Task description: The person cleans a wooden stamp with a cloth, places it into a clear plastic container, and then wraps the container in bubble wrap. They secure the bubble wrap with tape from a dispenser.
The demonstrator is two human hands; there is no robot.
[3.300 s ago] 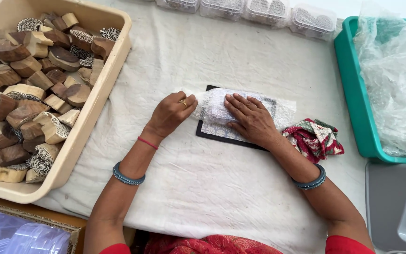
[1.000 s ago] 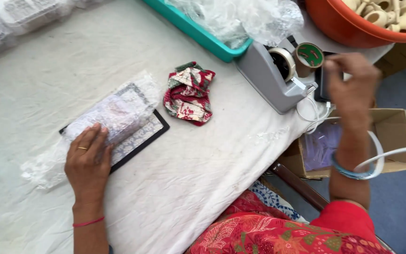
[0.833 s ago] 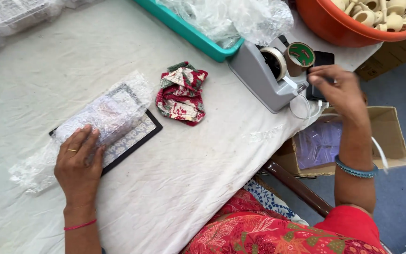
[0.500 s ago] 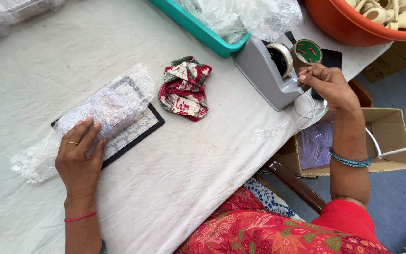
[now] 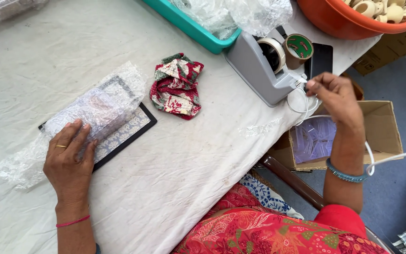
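While left hand (image 5: 69,162) pins bubble-wrapped parcel (image 5: 95,110) — right hand (image 5: 334,96) seemingly pinches tape.

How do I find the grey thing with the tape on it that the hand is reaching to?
Look at the right end of the white table, just below the teal tray. The tape dispenser sits there at the table's edge, with the right hand pinching at its front tip. It is the only grey wedge-shaped block, with a pale tape roll set in its top.
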